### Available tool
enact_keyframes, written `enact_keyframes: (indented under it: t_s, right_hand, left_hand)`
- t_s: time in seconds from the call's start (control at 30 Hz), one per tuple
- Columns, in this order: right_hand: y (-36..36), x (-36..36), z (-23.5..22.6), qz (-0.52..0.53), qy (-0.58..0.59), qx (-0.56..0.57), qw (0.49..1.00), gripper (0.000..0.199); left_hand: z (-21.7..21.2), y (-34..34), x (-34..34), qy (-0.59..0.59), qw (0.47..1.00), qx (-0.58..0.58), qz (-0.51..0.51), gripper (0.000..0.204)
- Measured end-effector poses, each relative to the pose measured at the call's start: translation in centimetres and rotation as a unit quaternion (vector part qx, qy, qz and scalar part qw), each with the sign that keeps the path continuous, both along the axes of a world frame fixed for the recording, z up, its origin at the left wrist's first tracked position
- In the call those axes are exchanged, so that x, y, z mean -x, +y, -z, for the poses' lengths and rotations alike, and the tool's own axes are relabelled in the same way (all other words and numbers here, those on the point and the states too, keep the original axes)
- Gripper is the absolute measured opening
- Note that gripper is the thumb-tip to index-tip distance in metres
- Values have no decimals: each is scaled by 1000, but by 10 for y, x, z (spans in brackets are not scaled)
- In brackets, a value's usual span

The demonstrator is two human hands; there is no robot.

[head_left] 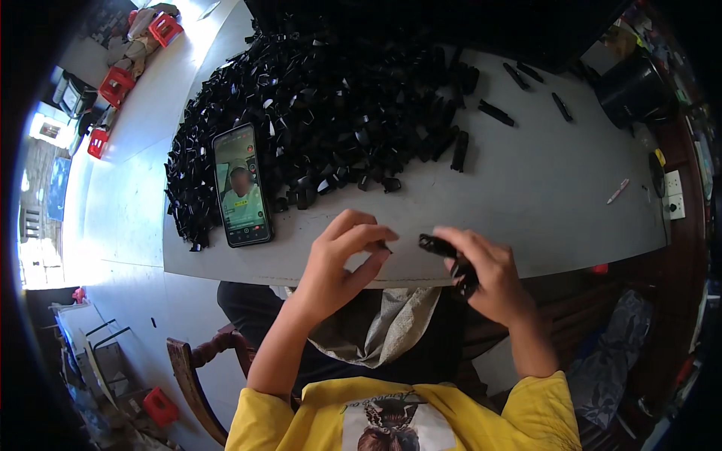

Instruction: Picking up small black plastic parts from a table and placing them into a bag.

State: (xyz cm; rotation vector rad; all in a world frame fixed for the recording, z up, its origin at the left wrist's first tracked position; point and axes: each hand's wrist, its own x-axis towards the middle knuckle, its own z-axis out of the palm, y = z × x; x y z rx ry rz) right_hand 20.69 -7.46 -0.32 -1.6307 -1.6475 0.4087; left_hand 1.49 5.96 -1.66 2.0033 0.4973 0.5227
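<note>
My left hand [342, 263] is at the table's front edge, thumb and fingers pinched around a small black piece [385, 246] that barely shows. To its right, my right hand [489, 278] grips black plastic parts [438, 245], one sticking out toward the left hand and another showing below the fingers. A gap separates the two hands. Beyond them spreads a large heap of small black plastic pieces [301, 113]. Against the heap's left front leans a phone [242, 188], its screen lit with a video. The exact kind of the black parts cannot be made out.
Several longer black strips [496, 113] lie on the grey table [541, 188] at the far right. Behind them stands a black bucket [635, 90]. A pen [618, 191] rests near the right edge. A pale woven sack [383, 331] hangs at my lap. A wooden chair [188, 368] stands at left.
</note>
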Motion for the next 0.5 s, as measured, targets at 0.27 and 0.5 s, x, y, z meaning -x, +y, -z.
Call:
enact_keyframes:
  t_s: [0.27,0.5]
  right_hand:
    - [-5,16,-14,-30,9,-21,999,41]
    - [-7,16,-19,-45,-4,-18,999,30]
  left_hand:
    - [-6,-11,18,-137,989,56,4,19]
    - [-13,-13,17,-143,990,-4,2,17]
